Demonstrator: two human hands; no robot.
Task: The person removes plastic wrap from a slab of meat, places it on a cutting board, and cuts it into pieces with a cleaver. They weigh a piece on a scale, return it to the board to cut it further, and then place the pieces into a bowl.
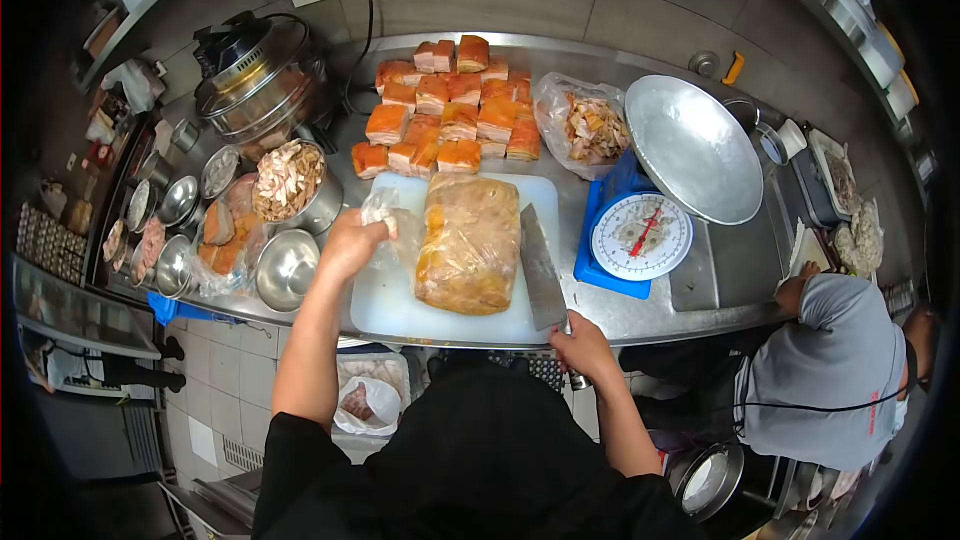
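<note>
On my head feed, the slab of meat (466,265) lies flat on the white cutting board (372,295), straight ahead of the body and between the two hands, sheathed in clear plastic. I have the left hand (356,242) closed on a bunched end of that plastic wrap (381,213), off the slab's left side; the fingers look curled tight around the gather and clear of the meat itself. I'd say pinching the loose end gives me control of the wrapping without gripping the meat. The right hand (583,348) is wrapped around the handle of the cleaver (541,268), low and to the right, with the blade pointing away from the body alongside the slab's right edge. The slab thus sits ahead of the right grip and to its left; whether the steel touches the plastic or the board, I can't tell from here. Beyond the board stand the stacked meat blocks (460,122), skin side mostly up, probably set back to leave the board free for one large piece. The blue scale (641,237) sits just right of the cleaver, I judge for easy reach.
</note>
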